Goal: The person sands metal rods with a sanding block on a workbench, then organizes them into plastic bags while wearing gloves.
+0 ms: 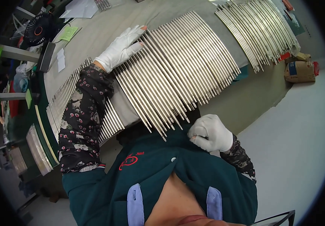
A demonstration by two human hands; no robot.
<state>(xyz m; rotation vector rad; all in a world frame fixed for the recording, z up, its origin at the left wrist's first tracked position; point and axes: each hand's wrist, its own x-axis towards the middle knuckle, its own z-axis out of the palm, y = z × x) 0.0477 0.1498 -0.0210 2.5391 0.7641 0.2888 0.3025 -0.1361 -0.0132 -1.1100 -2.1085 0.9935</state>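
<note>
Spreading the left hand (123, 49) over the rods (185, 60), I see the right hand (211, 133) balled near their lower ends.
From my distant seat, I read the left arm as reaching up over the left bundle (111, 119), its patterned sleeve (81, 116) crossing those bars; the white-gloved hand lies at the left edge of the rods, fingers stretched toward the upper right, thumb apart from them. The right arm bends inward before the jacket (153, 158), hand clear of the rods, fingers curled into the palm; I cannot tell whether anything is inside. The rods lie side by side on the table (134, 13), between the left bundle and the right bundle (260, 34).
</note>
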